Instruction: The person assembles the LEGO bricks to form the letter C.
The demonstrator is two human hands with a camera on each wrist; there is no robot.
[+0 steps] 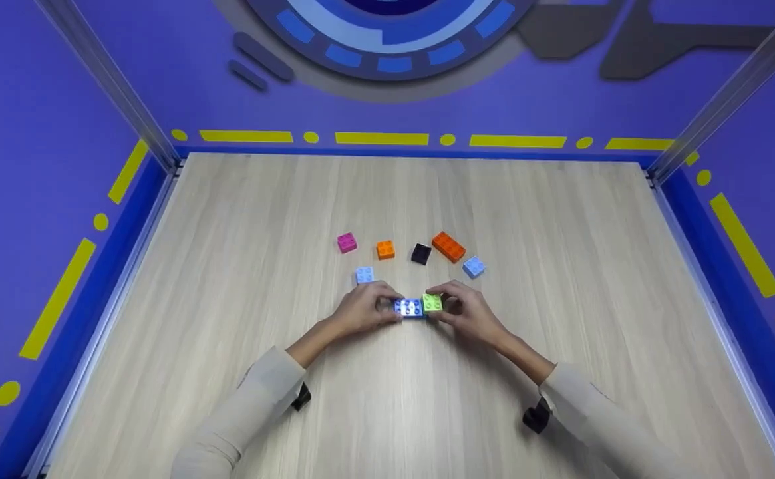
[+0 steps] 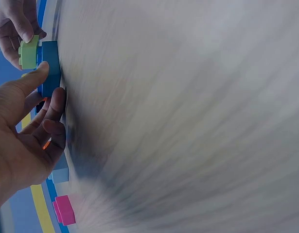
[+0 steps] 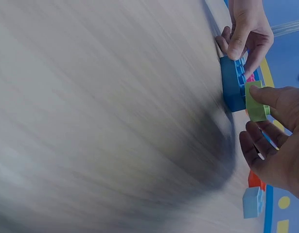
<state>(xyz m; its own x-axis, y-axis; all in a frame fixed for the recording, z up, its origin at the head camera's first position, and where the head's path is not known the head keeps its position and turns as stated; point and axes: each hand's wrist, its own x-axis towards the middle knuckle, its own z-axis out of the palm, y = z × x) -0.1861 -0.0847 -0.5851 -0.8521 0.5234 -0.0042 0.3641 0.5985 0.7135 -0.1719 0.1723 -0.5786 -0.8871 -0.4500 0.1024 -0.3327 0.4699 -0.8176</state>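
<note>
In the head view my left hand [image 1: 365, 309] pinches the left end of a long blue toy brick [image 1: 408, 308] on the table. My right hand [image 1: 472, 313] holds a small lime green brick [image 1: 432, 303] between thumb and fingers, over the blue brick's right end. The left wrist view has the thumb [image 2: 41, 73] on the side of the blue brick [image 2: 51, 68]. From the right wrist, the green brick [image 3: 256, 101] appears at the blue brick's [image 3: 233, 85] studded top; whether it is fully pressed on, I cannot tell.
Beyond the hands lie a magenta brick [image 1: 346, 243], an orange brick [image 1: 385, 250], a black brick [image 1: 421, 254], a longer red-orange brick [image 1: 449, 247] and two light blue bricks, one [image 1: 364, 275] near my left hand, another [image 1: 473, 267] at right. Blue-purple walls [image 1: 387, 113] border the wooden table [image 1: 400, 412].
</note>
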